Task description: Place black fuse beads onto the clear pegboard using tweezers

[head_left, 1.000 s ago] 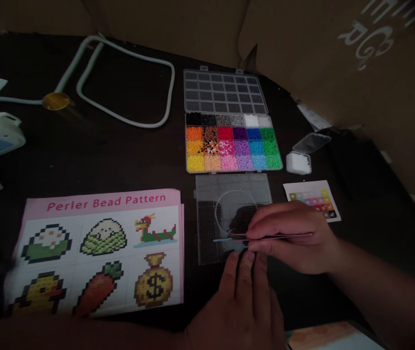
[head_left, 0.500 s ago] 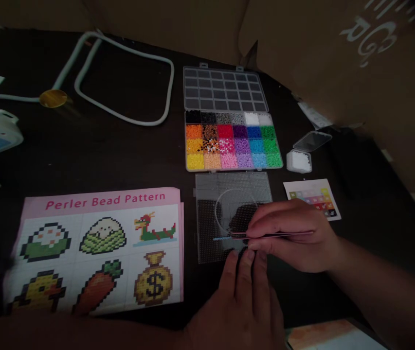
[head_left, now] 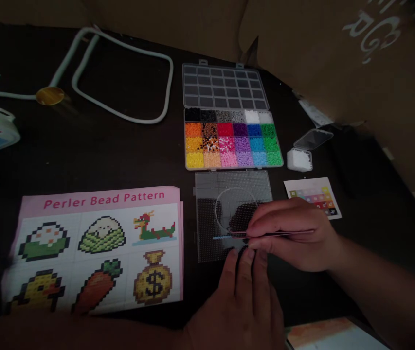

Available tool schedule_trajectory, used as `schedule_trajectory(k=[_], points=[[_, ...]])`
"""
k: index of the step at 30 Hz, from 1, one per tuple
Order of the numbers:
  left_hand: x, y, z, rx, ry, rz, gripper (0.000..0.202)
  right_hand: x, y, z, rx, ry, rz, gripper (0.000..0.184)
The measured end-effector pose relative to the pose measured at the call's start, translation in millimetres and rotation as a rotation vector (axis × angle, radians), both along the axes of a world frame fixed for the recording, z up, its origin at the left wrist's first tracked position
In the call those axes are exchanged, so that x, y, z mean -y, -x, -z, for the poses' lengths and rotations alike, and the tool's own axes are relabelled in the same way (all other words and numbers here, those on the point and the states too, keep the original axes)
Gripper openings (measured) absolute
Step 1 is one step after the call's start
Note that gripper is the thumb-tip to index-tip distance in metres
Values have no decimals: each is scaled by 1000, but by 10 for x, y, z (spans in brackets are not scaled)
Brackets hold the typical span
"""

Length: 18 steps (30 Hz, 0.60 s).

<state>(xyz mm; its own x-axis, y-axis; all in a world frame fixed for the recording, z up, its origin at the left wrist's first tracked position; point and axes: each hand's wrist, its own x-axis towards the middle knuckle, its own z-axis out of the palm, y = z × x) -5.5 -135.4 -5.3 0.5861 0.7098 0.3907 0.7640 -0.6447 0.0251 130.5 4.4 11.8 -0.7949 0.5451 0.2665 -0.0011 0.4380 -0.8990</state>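
A pair of thin pink tweezers (head_left: 280,235) is pinched in my right hand (head_left: 295,236), its tips pointing left over the clear pegboard (head_left: 205,184). Beside those tips runs a short row of light blue beads (head_left: 222,237) on the pegs; whether a bead sits between the tips is too small to tell. My left hand (head_left: 242,296) lies with fingers stretched out, fingertips on the pegboard's near edge, just below the right thumb. A clear ring outline (head_left: 216,204) shows on the board.
Beyond the pegboard stands an open bead box (head_left: 234,138) with many colours. To its right are a small tub of white beads (head_left: 299,160) and a colour card (head_left: 326,187). A Perler bead pattern sheet (head_left: 101,199) lies left; behind it stands a bent white tube frame (head_left: 169,87).
My hands and the tweezers stay almost where they were over the pegboard. The whole view has shifted very slightly.
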Motion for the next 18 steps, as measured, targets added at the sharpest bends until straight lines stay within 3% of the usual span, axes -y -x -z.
schedule_trajectory(k=[18], points=[[5,23,-8,-15,7,14,27,12,-12,35,-20,20,7,9]])
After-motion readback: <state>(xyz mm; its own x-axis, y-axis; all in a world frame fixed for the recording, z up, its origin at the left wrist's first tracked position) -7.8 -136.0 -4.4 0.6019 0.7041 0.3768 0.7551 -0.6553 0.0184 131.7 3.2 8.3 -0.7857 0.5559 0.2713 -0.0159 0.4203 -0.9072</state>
